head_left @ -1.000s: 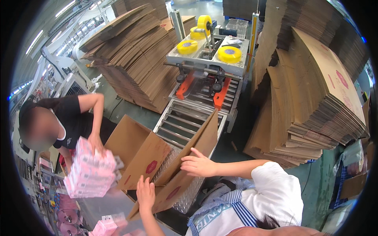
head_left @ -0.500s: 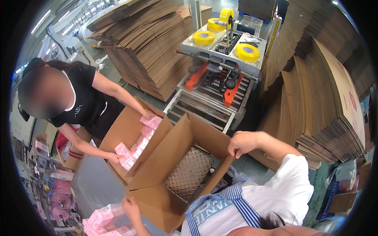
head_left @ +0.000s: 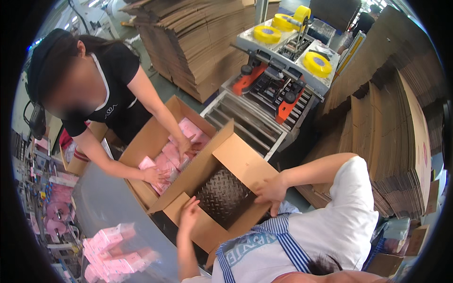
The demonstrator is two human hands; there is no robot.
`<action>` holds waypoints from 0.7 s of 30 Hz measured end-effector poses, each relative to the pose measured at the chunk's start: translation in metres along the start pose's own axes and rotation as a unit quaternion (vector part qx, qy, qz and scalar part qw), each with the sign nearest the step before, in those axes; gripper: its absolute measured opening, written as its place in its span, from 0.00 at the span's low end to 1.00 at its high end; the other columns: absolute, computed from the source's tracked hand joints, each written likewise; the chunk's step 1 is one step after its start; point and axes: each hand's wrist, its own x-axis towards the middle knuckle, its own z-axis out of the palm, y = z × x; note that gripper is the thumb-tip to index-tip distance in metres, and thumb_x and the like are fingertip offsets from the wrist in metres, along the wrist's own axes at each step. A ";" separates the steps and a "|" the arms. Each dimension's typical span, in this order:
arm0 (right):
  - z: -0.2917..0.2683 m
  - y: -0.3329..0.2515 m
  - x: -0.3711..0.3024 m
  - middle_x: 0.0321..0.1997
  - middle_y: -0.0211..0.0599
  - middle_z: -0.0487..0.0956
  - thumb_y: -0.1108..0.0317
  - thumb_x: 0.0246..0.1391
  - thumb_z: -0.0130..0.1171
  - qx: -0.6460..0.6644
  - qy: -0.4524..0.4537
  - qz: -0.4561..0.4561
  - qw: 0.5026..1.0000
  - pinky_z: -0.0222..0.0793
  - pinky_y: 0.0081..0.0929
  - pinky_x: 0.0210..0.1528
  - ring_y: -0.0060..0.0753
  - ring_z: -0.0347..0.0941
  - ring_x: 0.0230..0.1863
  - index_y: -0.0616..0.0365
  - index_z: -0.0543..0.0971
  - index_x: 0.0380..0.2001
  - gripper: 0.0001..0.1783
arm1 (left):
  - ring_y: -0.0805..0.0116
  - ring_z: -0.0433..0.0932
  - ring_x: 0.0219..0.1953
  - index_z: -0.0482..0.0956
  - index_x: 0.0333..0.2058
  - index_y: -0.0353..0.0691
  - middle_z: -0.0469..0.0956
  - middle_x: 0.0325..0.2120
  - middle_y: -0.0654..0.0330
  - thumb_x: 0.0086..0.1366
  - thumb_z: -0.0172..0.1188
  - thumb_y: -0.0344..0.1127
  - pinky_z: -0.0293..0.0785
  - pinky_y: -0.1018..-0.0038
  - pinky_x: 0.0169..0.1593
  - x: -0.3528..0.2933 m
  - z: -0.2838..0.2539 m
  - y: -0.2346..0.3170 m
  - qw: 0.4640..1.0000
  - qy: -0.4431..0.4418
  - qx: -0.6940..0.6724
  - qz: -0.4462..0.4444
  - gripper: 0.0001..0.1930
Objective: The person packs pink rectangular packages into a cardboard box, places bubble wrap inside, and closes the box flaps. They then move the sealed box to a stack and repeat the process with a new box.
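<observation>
In front of me stands an open cardboard carton (head_left: 188, 188), tilted in the view, with a flap folded inward at either end. Through its opening shows a dark diamond-tread metal plate (head_left: 224, 193). My left hand (head_left: 189, 214) is at the left flap (head_left: 207, 226), its fingers stretched upward and partly apart. Spread fingers of my right hand (head_left: 271, 191) lie against the right flap (head_left: 243, 162), near the carton's rim. Neither hand is wrapped round anything. Touching the carton on its far left is a second carton (head_left: 137, 158), filled with pink packs (head_left: 174, 158).
A co-worker across from me presses both hands onto the pink packs. More pink packs (head_left: 111, 250) lie on the grey table (head_left: 94, 193). Beyond stand a roller conveyor (head_left: 240, 122) and a taping machine (head_left: 283, 61) with yellow tape rolls. Flattened cartons (head_left: 193, 47) are stacked behind and right (head_left: 387, 141).
Both end flaps of my carton have folded inward. My left hand moved up and right, my right hand slightly down and left. The co-worker's hands now lie flat on the pink packs.
</observation>
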 end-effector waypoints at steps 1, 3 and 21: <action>0.014 0.001 0.004 0.48 0.41 0.76 0.38 0.44 0.57 0.003 0.029 -0.019 0.999 0.54 0.46 0.58 0.43 0.67 0.54 0.53 0.78 0.40 0.31 | 0.62 0.65 0.59 0.76 0.49 0.37 0.66 0.59 0.52 0.58 0.61 0.34 0.61 0.70 0.59 -0.014 -0.018 -0.005 0.997 -0.051 -0.050 -0.038 0.20; -0.029 -0.010 0.024 0.44 0.37 0.78 0.38 0.44 0.57 -0.117 0.109 -0.110 0.981 0.54 0.44 0.58 0.41 0.67 0.52 0.53 0.79 0.39 0.30 | 0.64 0.61 0.62 0.74 0.51 0.35 0.64 0.60 0.51 0.60 0.60 0.35 0.57 0.71 0.62 -0.033 -0.048 -0.019 0.988 -0.113 -0.076 -0.067 0.20; -0.037 0.026 0.056 0.30 0.38 0.78 0.60 0.46 0.60 -0.212 0.447 0.038 0.868 0.64 0.44 0.50 0.38 0.74 0.37 0.51 0.78 0.18 0.09 | 0.51 0.54 0.63 0.58 0.62 0.45 0.55 0.63 0.52 0.64 0.45 0.59 0.43 0.42 0.62 -0.051 0.040 0.025 0.816 0.338 0.460 -0.085 0.34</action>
